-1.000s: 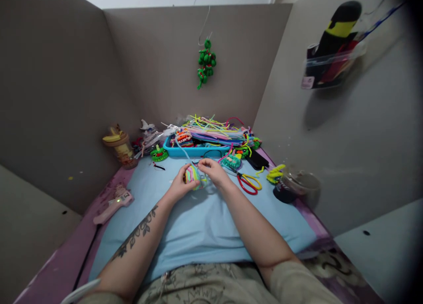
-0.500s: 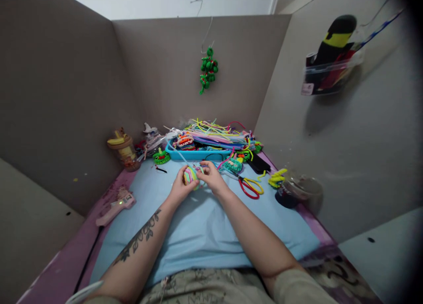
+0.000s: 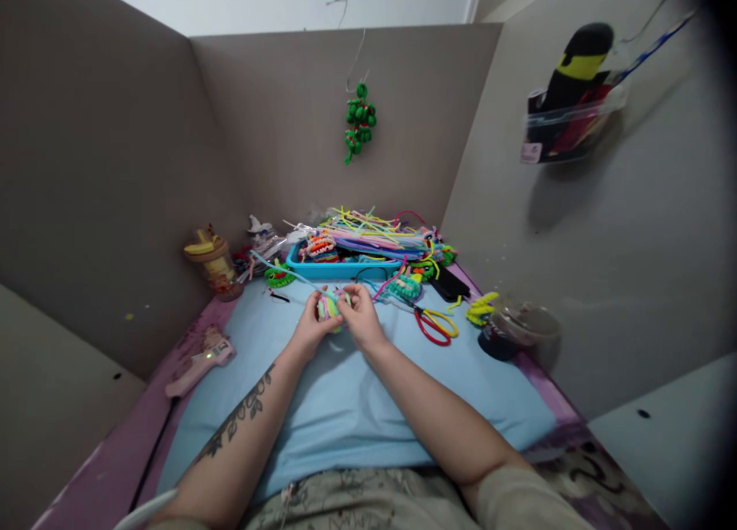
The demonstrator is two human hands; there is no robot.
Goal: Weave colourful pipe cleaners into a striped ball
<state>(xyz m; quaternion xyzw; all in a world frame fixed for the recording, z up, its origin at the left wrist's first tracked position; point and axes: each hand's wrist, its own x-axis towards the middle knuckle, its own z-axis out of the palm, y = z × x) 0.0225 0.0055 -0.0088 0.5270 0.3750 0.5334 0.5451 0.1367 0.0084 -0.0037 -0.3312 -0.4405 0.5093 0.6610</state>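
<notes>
Between my two hands is a small striped piece of fuzzy pipe cleaners (image 3: 329, 308), in pink, yellow and green. My left hand (image 3: 311, 327) is closed round its left side. On the right side, the thumb and fingers of my right hand (image 3: 362, 319) pinch it, covering part of it. A long light blue pipe cleaner (image 3: 280, 267) sticks out from its top toward the upper left. Just beyond my right hand lie a teal fuzzy piece (image 3: 406, 286) and scissors (image 3: 436, 326) with red and yellow handles.
A blue tray (image 3: 345, 270) heaped with pipe cleaners (image 3: 374, 234) stands at the back. A pink glue gun (image 3: 201, 367) lies left, near a lidded cup (image 3: 216, 261). On the right are a black phone-like slab (image 3: 449, 284) and a dark-based container (image 3: 498, 342). Light blue cloth (image 3: 345, 407) covers the table.
The light blue pipe cleaner's free end has swung down and left. The striped piece has turned a little between my hands, and my right hand has shifted slightly left.
</notes>
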